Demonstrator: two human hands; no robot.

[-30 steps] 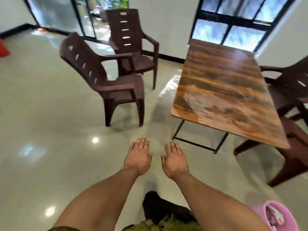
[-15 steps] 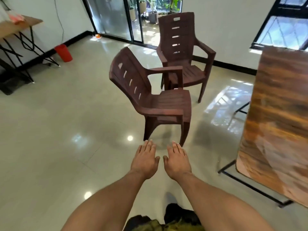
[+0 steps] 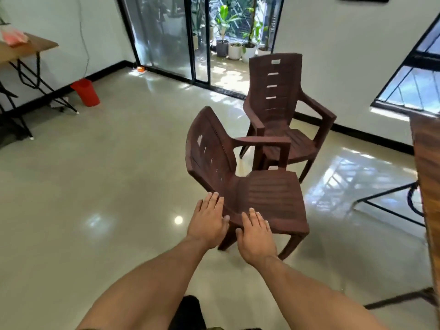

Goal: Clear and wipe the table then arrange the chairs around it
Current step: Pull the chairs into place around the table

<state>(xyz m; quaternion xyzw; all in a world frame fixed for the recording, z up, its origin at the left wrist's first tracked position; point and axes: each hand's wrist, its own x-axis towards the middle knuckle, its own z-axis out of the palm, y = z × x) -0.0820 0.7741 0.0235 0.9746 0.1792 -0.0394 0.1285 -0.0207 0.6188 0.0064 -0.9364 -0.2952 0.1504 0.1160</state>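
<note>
A brown plastic armchair stands on the floor right in front of me, its back to the left and its seat to the right. My left hand and my right hand reach out side by side with straight fingers, overlapping the chair's near edge; contact cannot be told. Neither hand holds anything. A second brown armchair stands just behind the first, facing me. The wooden table shows only as a strip at the right edge, on a black metal frame.
A red bin stands by the left wall beside a side table with black legs. Glass sliding doors at the back open onto potted plants. Glossy tiled floor spreads wide to the left.
The view has swung left and moved closer to the near chair. Both hands have advanced from over bare floor to the chair's near edge. The table has slid almost out of view.
</note>
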